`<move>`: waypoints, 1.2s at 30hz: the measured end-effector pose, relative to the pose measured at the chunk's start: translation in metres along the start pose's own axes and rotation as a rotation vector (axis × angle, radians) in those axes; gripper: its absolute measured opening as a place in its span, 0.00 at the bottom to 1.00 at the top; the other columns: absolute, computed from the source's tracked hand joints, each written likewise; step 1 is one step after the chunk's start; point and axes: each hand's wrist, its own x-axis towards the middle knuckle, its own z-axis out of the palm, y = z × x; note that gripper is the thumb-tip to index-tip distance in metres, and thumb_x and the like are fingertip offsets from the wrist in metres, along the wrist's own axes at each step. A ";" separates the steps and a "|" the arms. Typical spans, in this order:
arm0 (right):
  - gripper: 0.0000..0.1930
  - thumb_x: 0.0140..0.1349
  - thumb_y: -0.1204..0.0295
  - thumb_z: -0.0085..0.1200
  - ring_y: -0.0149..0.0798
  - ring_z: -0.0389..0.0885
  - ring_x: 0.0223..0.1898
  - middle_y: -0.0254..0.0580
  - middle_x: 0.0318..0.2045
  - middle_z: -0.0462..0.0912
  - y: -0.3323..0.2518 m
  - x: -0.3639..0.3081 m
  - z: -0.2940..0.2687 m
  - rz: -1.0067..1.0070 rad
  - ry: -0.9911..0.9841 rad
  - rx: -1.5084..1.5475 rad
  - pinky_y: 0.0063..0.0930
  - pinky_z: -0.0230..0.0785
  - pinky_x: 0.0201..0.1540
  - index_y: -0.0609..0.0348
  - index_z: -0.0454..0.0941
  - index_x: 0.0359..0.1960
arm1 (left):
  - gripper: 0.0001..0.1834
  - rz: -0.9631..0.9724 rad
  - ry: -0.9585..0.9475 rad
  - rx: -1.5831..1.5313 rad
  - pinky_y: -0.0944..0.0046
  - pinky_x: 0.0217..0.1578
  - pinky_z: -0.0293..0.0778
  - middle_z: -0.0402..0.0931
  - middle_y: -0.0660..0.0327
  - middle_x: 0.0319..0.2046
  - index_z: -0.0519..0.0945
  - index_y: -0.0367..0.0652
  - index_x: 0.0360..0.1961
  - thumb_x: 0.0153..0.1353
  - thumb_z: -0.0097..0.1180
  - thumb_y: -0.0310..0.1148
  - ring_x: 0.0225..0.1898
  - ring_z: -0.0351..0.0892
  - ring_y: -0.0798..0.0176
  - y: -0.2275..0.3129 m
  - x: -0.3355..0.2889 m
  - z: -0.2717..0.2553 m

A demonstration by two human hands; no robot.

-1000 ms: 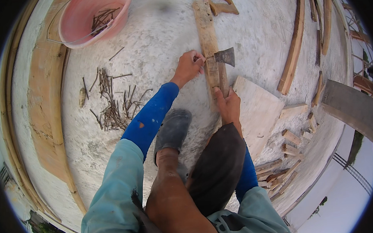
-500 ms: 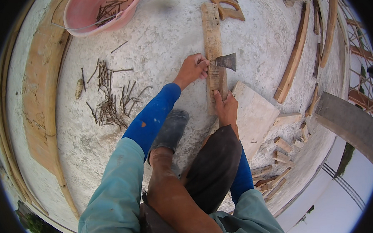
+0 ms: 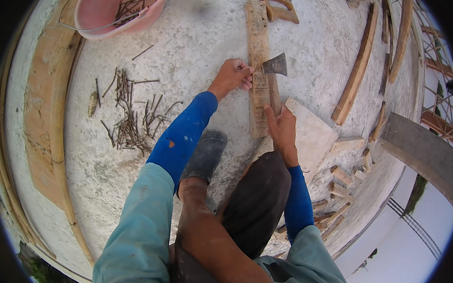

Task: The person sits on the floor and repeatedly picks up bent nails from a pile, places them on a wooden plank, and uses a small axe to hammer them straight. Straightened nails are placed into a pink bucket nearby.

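Observation:
A narrow wooden board (image 3: 256, 35) lies on the rough concrete, pointing away from me. At its left edge my left hand (image 3: 235, 75) is closed in a pinch, fingertips against the wood; what they hold is too small to make out. My right hand (image 3: 283, 131) is wrapped round the wooden handle of a hatchet (image 3: 275, 65). The hatchet's dark blade points right, and its blunt back end is over the board, close to my left fingertips. A pile of rusty nails (image 3: 128, 121) lies left of my left hand.
A pink bucket (image 3: 89, 18) with nails inside stands at the far left. Beyond the board rests a handsaw (image 3: 282, 11). A pale flat slab (image 3: 305, 132) and several wood offcuts (image 3: 341, 174) lie on the right, with long timbers (image 3: 358, 65) farther out. My shoe (image 3: 207, 155) is nearby.
The hatchet has lifted and tilted, its head moving slightly away from me and its handle showing more. My right hand has shifted right, off the board. My left hand stays pinched at the board's edge.

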 end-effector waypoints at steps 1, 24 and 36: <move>0.26 0.73 0.54 0.63 0.51 0.85 0.25 0.59 0.23 0.84 -0.003 -0.002 -0.003 0.000 0.014 0.059 0.45 0.75 0.31 0.73 0.79 0.38 | 0.13 0.004 0.005 0.014 0.65 0.31 0.86 0.84 0.56 0.32 0.80 0.33 0.41 0.75 0.62 0.35 0.30 0.87 0.63 0.000 0.000 0.000; 0.23 0.74 0.56 0.62 0.39 0.81 0.22 0.48 0.21 0.82 0.000 -0.006 -0.013 0.006 -0.040 0.094 0.38 0.73 0.28 0.71 0.80 0.39 | 0.12 -0.020 0.000 -0.013 0.63 0.34 0.87 0.84 0.55 0.33 0.81 0.33 0.42 0.76 0.61 0.34 0.32 0.88 0.62 -0.001 0.002 -0.001; 0.23 0.75 0.58 0.60 0.60 0.84 0.21 0.64 0.20 0.81 0.005 -0.008 -0.003 -0.126 0.083 -0.068 0.46 0.74 0.26 0.73 0.77 0.35 | 0.12 0.028 0.020 -0.044 0.64 0.33 0.87 0.84 0.55 0.32 0.80 0.32 0.42 0.75 0.61 0.34 0.30 0.88 0.61 -0.006 0.000 0.001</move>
